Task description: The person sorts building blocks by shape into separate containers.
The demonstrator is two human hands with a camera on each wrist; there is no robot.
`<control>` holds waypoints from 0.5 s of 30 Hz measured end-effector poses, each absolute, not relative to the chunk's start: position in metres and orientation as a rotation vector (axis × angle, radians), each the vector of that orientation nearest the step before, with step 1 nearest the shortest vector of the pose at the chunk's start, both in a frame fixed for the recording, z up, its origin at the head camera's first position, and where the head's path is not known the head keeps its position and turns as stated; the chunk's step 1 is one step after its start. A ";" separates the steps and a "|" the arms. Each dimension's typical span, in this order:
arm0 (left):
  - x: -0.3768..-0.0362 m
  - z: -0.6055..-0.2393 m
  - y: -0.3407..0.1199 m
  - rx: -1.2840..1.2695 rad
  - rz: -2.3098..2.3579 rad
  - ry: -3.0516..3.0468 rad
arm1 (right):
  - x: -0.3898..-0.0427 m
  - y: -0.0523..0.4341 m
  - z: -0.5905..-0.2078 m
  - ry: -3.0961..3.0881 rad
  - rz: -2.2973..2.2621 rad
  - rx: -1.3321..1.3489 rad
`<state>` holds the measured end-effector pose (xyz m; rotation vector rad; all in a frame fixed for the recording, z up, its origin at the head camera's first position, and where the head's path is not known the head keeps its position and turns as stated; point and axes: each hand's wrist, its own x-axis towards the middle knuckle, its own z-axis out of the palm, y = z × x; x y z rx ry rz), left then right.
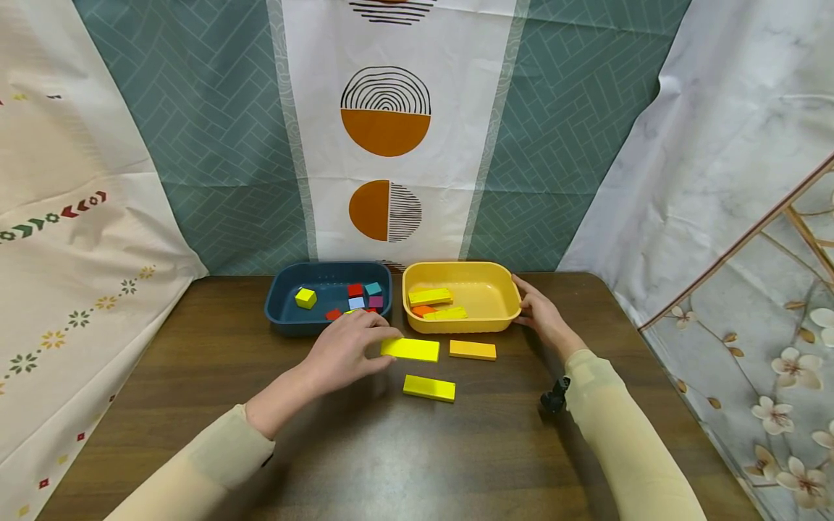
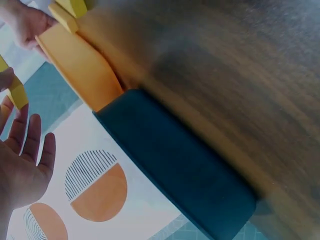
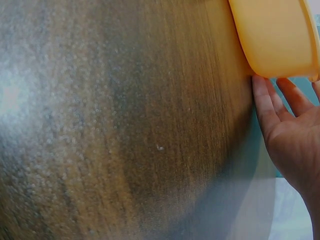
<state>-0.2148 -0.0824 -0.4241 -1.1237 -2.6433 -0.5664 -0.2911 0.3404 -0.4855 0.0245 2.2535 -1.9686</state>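
Observation:
My left hand pinches one end of a yellow rectangular block between thumb and finger, held in front of the two bins. In the left wrist view, the other fingers of that hand spread away from the block. My right hand touches the right end of the yellow bin; in the right wrist view its fingertips meet the bin's wall. Inside that bin lie yellow blocks and an orange block. An orange-yellow block and another yellow block lie on the table.
Left of the yellow bin stands a dark blue bin with several small cubes, among them a yellow cube and a red cube. Both bins sit at the back of the wooden table, before a hanging patterned cloth.

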 end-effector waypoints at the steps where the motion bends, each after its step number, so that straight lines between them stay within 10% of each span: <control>1: -0.216 -0.423 -0.082 -1.121 -0.566 -2.638 | -0.291 0.340 -0.485 2.257 -1.964 0.029; 15: -0.238 -0.406 -0.067 -1.016 -0.561 -2.657 | -0.290 0.341 -0.485 2.238 -1.981 0.030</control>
